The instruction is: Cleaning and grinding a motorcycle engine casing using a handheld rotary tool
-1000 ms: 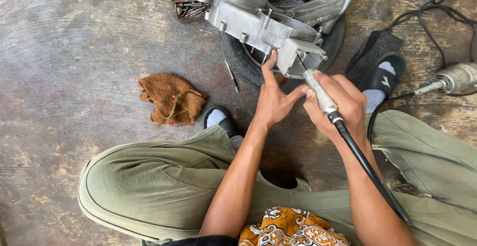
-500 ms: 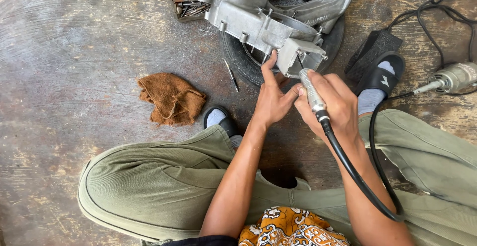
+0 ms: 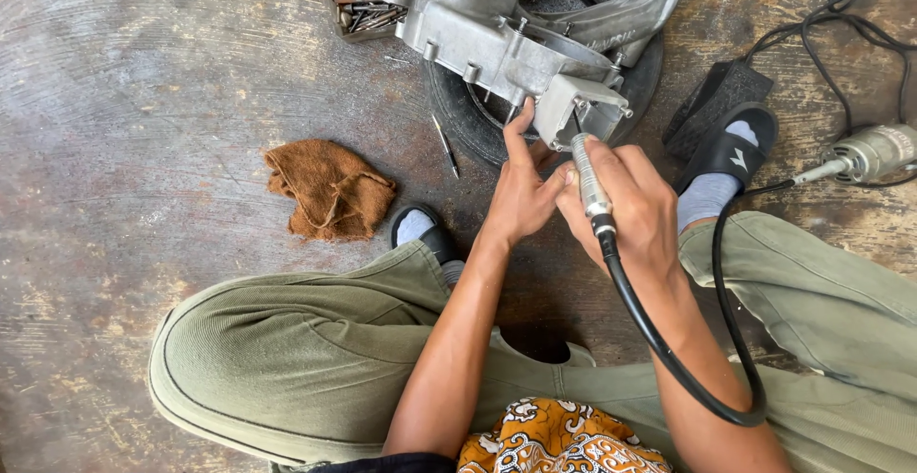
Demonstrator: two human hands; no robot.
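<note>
Engine casing [image 3: 497, 43] lay on a tyre [image 3: 458, 110] at twelve o'clock; the right hand [image 3: 635, 210] gripped a grinder handpiece [image 3: 590, 182] at its corner, the left hand [image 3: 521, 191] braced open-fingered beside, grinding seemingly mid-course.

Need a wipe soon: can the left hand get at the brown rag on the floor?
Probably yes: the brown rag lies in the open beside the left knee, nothing between it and the left hand.

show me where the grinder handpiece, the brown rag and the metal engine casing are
grinder handpiece [image 3: 589, 182], head view, on its silver barrel in the right hand.
brown rag [image 3: 328, 191], head view, middle of the crumpled cloth.
metal engine casing [image 3: 497, 38], head view, on its grey flank.
</note>
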